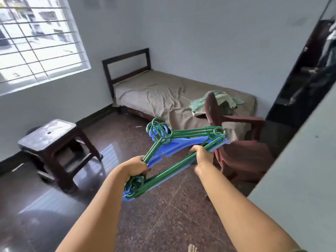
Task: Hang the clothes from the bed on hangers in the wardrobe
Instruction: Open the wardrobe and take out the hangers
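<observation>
A stack of green and blue plastic hangers (174, 142) is held in front of me above the floor. My left hand (137, 167) grips the stack at its lower left arm. My right hand (201, 156) grips the bottom bars on the right side. A pile of green and pale clothes (220, 100) lies on the bed (160, 93) near its foot end, partly hidden by a chair back. The open wardrobe (312, 70) stands at the right, dark inside, with some garments hanging near its top.
A dark red plastic chair (238, 142) stands between me and the bed's foot. A dark stool (52, 137) sits at the left under a barred window (36, 39). A grey door panel (300, 170) fills the right foreground. The floor is polished brown stone.
</observation>
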`<action>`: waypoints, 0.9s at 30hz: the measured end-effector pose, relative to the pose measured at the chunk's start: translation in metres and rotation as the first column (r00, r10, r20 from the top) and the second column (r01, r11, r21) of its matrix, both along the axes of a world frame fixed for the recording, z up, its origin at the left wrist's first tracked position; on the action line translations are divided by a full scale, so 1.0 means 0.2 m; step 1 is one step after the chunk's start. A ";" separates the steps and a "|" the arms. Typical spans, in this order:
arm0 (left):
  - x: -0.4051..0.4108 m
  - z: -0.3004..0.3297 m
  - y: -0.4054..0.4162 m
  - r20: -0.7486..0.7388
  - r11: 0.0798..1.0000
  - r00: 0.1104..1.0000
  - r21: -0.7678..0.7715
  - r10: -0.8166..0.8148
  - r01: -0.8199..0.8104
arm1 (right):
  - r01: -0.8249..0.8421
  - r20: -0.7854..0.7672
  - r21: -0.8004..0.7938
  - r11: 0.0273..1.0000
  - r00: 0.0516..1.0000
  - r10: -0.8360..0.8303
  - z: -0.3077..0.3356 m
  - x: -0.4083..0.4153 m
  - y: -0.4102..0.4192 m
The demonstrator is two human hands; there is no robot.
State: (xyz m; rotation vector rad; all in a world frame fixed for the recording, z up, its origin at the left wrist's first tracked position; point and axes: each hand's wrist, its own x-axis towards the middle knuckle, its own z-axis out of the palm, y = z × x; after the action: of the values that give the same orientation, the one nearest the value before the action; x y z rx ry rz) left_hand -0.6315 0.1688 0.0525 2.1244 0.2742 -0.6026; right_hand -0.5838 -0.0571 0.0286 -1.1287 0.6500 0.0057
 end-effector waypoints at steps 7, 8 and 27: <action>0.70 -0.01 0.20 0.006 0.995 0.995 -0.034 0.098 -0.098 | -0.047 0.004 0.026 0.999 0.999 0.047 -0.03 0.76 0.21; 0.82 -0.01 0.21 0.009 0.994 0.995 -0.042 0.103 -0.102 | -0.048 0.001 0.021 0.999 0.999 0.048 -0.02 0.88 0.22; 3.15 -0.01 0.58 0.069 0.977 0.994 0.203 -0.083 0.068 | 0.120 -0.038 0.056 0.991 0.992 -0.118 0.01 2.96 0.58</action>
State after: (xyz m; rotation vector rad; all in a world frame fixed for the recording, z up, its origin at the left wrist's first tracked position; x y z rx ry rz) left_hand -0.0018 0.2855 0.0508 2.3555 0.2193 -0.5548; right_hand 0.0081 0.0593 0.0297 -1.0340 0.7429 -0.0578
